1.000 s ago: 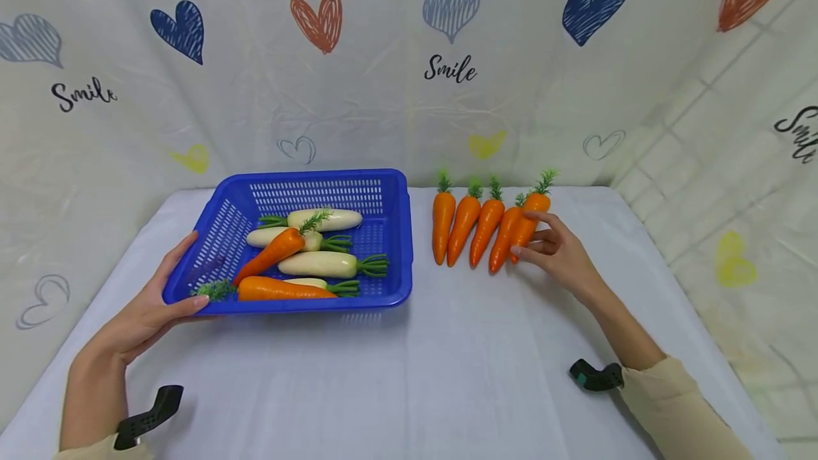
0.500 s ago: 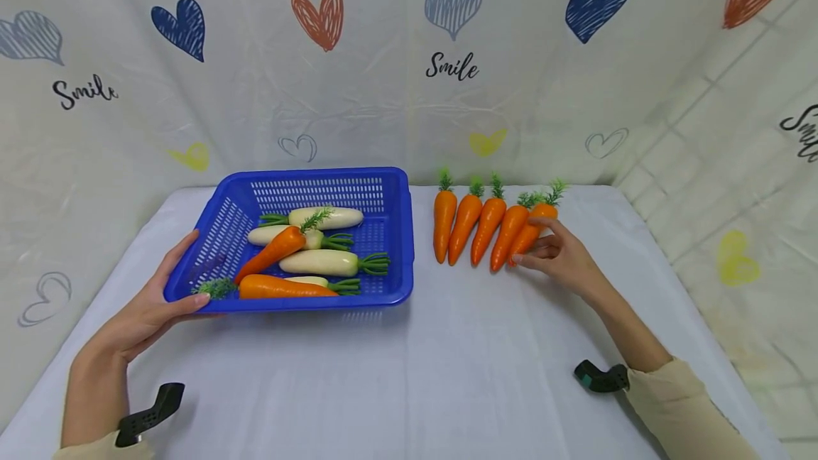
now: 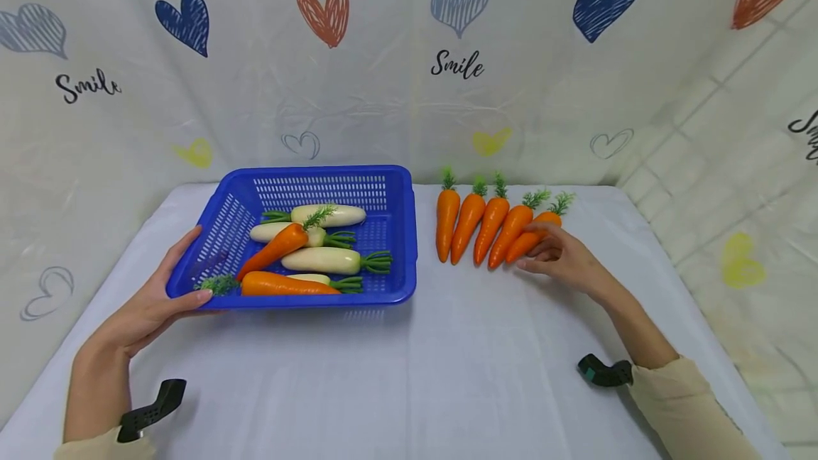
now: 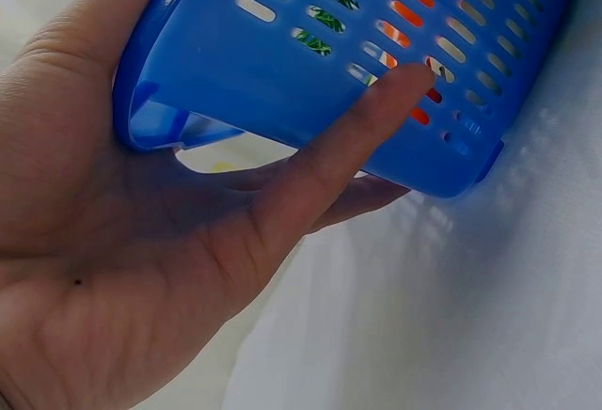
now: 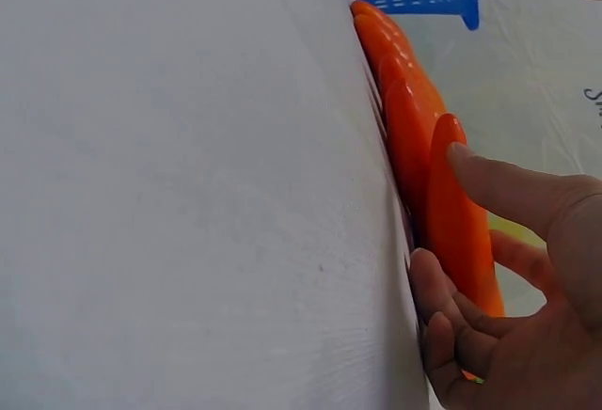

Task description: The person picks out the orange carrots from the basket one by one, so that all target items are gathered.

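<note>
My left hand (image 3: 150, 304) grips the near-left corner of a blue plastic basket (image 3: 413, 254), thumb over the rim and fingers along the outer wall. Inside lie several white radishes (image 3: 322, 260), one carrot (image 3: 273, 253) slanting across them and another carrot (image 3: 287, 284) along the near wall. To the right, several carrots (image 3: 469, 227) with green tops lie side by side in a row. At the row's right end, my right hand (image 3: 571, 261) pinches the last carrot (image 5: 458, 227), its thumb near the tip and its other fingers low by the cloth in the right wrist view.
A white cloth (image 3: 409, 375) covers the table. Behind it hangs a pale curtain (image 3: 377, 84) printed with hearts and the word Smile. A black wrist camera (image 3: 153, 410) sits at the left wrist and another camera (image 3: 603, 371) at the right.
The last carrot, which overlapped its neighbour, has come down to the right with my right hand, and its green top leans further right. The left hand and basket hold their place.
</note>
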The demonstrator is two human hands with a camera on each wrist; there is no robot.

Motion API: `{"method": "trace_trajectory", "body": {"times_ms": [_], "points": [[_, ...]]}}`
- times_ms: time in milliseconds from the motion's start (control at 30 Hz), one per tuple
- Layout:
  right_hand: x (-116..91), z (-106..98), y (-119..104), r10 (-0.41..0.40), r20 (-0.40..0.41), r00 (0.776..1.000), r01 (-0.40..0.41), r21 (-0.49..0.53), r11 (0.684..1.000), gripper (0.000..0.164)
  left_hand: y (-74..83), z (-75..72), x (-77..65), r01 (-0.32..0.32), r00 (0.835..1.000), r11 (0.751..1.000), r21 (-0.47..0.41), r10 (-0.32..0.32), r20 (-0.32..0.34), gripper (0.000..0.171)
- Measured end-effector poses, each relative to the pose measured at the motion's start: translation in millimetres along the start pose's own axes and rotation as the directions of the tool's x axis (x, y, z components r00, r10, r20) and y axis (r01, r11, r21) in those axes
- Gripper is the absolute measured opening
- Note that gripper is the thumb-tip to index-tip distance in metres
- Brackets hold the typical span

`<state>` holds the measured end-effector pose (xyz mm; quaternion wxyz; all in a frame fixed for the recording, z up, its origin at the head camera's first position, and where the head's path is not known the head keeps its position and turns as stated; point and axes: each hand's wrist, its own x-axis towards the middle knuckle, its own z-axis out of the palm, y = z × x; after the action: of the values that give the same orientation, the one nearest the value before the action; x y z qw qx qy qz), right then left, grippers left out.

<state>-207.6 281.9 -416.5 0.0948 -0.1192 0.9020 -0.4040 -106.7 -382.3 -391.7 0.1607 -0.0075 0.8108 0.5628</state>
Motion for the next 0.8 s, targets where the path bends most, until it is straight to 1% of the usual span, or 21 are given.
{"method": "trace_trajectory", "body": {"times_ms": [267,533,667,800], "points": [[0.1,-3.7,1.2,-0.001,0.005,1.0,0.001,-0.012,1.0,0.079,-0.5,-0.6,1.5,-0.006,1.0,1.0,-0.005,0.006,0.009,0.099],[2.3,-4.8,-1.4,0.042,-0.01,0.999,-0.042,0.016,0.999,0.076,-0.3,-0.9,1.1,0.003,1.0,1.0,-0.008,-0.003,0.002,0.099],[4.0,-5.9,-3.5,0.048,-0.022,0.999,-0.048,0.008,0.999,0.073,0.1,-0.6,0.5,0.004,1.0,1.0,-0.009,-0.004,0.003,0.099],[6.4,-8.7,-7.8,0.043,-0.056,0.997,-0.043,0.002,0.999,0.069,0.2,-0.7,0.0,0.006,1.0,1.0,-0.01,-0.006,0.002,0.099]]}}
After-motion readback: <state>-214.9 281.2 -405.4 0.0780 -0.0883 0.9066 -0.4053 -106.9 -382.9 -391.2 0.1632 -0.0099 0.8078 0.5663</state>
